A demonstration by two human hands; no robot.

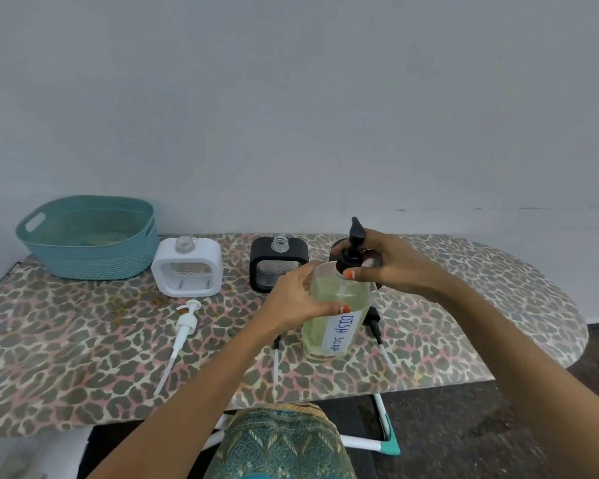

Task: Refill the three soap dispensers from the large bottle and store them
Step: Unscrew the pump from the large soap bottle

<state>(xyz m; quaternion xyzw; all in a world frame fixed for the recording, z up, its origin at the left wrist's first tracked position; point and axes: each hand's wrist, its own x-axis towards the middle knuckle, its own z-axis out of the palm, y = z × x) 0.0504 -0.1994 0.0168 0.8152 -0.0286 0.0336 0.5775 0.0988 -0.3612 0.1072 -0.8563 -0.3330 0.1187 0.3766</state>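
Large bottle (336, 312) labelled "DISH SOAP"
Left hand (301, 302) grips its side, right hand (391, 267) clamps its black pump (353, 247); a 3rd dispenser (374, 262) is mostly hidden.

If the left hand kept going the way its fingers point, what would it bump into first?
Nothing new: the left hand is already wrapped on the big dish soap bottle, fingers pointing right across it. Past the bottle, the black pump lying on the table probably comes next, though depth is hard to judge.
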